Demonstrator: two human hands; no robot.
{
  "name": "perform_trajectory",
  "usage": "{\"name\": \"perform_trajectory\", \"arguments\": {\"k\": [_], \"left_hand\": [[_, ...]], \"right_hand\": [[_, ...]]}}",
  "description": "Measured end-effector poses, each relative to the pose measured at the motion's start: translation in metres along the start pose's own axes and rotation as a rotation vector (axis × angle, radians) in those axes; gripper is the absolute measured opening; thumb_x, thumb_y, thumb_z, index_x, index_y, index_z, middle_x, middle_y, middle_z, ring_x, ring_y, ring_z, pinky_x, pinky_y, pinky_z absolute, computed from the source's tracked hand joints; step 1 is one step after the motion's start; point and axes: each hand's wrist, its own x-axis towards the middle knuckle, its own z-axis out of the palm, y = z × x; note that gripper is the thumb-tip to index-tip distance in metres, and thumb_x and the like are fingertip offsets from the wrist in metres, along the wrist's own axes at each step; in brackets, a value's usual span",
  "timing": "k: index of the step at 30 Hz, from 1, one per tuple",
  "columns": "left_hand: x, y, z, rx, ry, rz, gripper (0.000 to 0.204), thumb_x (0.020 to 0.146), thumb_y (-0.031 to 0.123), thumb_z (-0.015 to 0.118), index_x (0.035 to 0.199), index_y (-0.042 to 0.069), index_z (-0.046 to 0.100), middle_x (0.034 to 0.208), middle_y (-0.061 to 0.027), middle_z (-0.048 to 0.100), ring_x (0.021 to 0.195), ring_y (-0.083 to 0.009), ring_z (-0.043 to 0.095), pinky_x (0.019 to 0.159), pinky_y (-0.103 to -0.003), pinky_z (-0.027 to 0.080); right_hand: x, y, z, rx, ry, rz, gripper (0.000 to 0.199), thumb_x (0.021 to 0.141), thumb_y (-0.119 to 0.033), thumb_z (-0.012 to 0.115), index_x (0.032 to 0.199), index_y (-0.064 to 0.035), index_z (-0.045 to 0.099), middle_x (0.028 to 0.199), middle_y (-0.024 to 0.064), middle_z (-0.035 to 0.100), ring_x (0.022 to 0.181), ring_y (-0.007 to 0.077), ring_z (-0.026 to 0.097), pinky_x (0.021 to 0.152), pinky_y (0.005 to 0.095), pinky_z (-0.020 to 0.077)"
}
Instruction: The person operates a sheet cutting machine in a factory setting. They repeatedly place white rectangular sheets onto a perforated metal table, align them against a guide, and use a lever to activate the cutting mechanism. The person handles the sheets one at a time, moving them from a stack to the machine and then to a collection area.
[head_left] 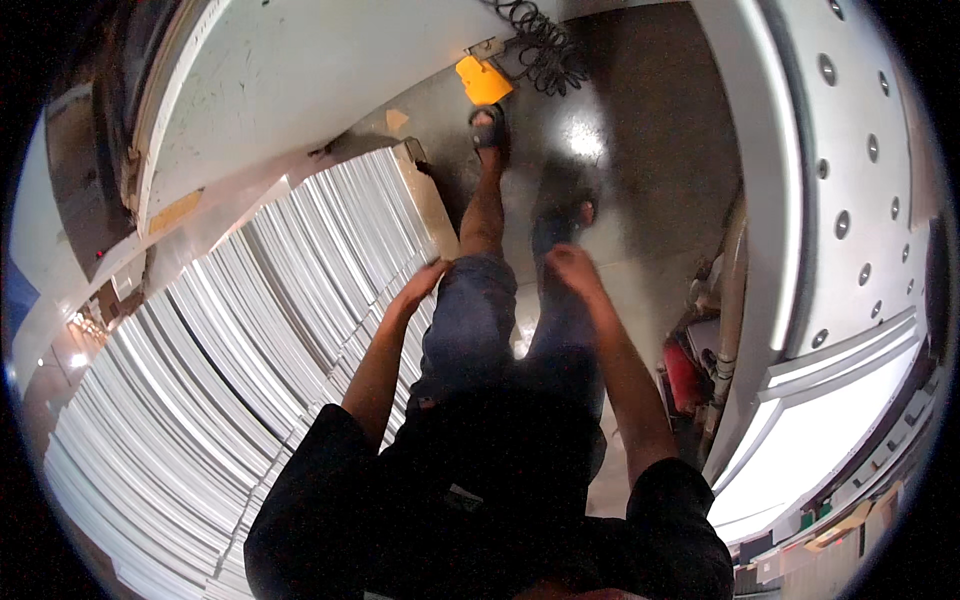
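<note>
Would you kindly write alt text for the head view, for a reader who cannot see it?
Seen from above, a person's left hand touches the edge of a large stack of white panels, while the right hand hangs empty above the dark glossy floor. A yellow pedal with a coiled cable lies beyond a sandalled foot.

Black short-sleeve tee (480, 500), dk blue jeans (470, 320), 2 black open-toe sandals (488, 128).
</note>
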Motion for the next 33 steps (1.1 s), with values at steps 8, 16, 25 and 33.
{"name": "perform_trajectory", "arguments": {"k": [8,16,25,33], "left_hand": [[0.046,0.024,0.107,-0.095,0.003,0.39,0.044,0.099,0.024,0.056,0.134,-0.002,0.057,0.125,-0.0211,0.065,0.119,-0.0297,0.061,0.102,-0.037,0.045],[0.116,-0.102,0.257,0.327,-0.09,0.069,0.043,0.098,0.031,0.053,0.125,-0.002,0.061,0.116,-0.0304,0.064,0.115,-0.042,0.061,0.095,-0.047,0.05],[0.118,-0.144,0.271,0.019,0.208,0.359,0.027,0.096,0.021,0.055,0.117,0.005,0.061,0.101,-0.0216,0.065,0.1,-0.0417,0.064,0.086,-0.048,0.05],[0.043,-0.124,0.23,-0.261,-0.253,0.215,0.043,0.103,0.041,0.05,0.12,0.002,0.057,0.103,-0.016,0.067,0.1,-0.0331,0.064,0.09,-0.04,0.048]], "right_hand": [[-0.015,0.181,-0.032,0.044,0.16,0.345,0.04,0.093,-0.031,0.069,0.124,-0.0063,0.066,0.095,0.0062,0.072,0.074,0.0162,0.066,0.063,0.0309,0.0529],[-0.036,0.286,0.027,0.508,0.074,0.544,0.031,0.097,-0.024,0.066,0.121,-0.0045,0.067,0.093,0.0038,0.067,0.078,0.012,0.062,0.065,0.03,0.0506],[-0.012,0.23,0.068,0.45,0.391,0.1,0.01,0.101,-0.018,0.058,0.102,-0.0086,0.061,0.088,-0.0028,0.057,0.079,0.0109,0.053,0.074,0.0254,0.0424],[-0.115,0.199,0.055,0.292,0.081,0.266,0.033,0.104,-0.04,0.056,0.098,-0.008,0.059,0.095,0.0,0.057,0.087,0.0128,0.052,0.078,0.0286,0.0431]]}}
